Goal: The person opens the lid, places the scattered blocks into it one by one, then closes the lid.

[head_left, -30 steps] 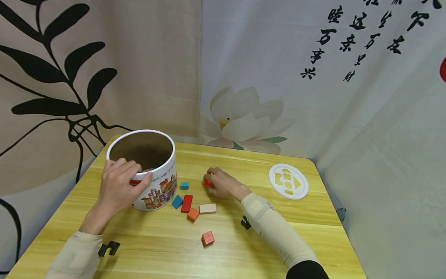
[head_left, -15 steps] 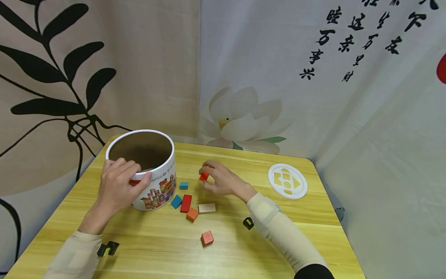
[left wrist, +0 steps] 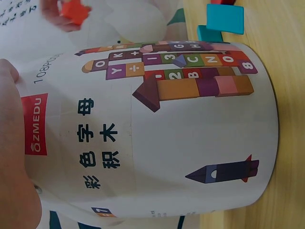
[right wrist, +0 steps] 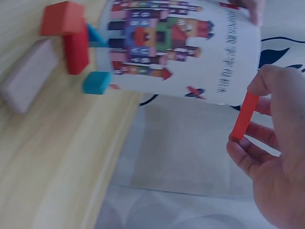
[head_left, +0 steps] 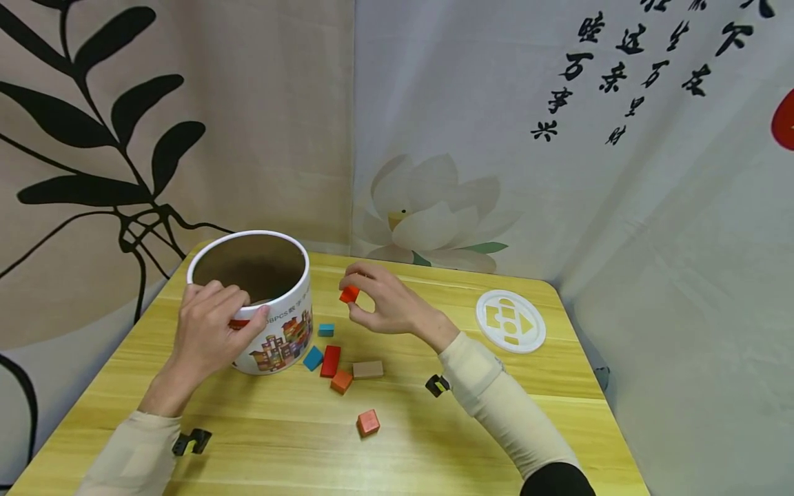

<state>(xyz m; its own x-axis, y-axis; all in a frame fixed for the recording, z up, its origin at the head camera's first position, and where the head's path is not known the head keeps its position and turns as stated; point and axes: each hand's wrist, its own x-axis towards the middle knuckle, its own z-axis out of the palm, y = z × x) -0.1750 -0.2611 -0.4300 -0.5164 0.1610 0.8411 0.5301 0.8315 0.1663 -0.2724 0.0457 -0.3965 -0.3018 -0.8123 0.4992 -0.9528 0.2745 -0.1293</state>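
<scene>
My left hand (head_left: 207,327) grips the near rim of a printed white bucket (head_left: 287,341), fingers over the rim and thumb outside. The bucket stands upright on the table, its mouth uncovered; the bottom inside is dark and hidden. My right hand (head_left: 397,306) pinches a red block (head_left: 349,294) between thumb and fingertips, raised above the table to the right of the bucket. In the right wrist view that red block (right wrist: 245,114) shows as a narrow strip. Below it on the table lie a small blue block (head_left: 326,330), another blue block (head_left: 313,358) and a long red block (head_left: 331,362).
Nearer the front are a beige block (head_left: 368,370), an orange block (head_left: 342,381) and a reddish cube (head_left: 368,423). A white round lid (head_left: 535,339) with cut-out shapes lies at the right of the wooden table (head_left: 484,441). Printed cloth (head_left: 279,124) hangs behind.
My right hand has lifted the red block off the table and moved it up and left, towards the bucket. The left hand has kept its grip on the rim.
</scene>
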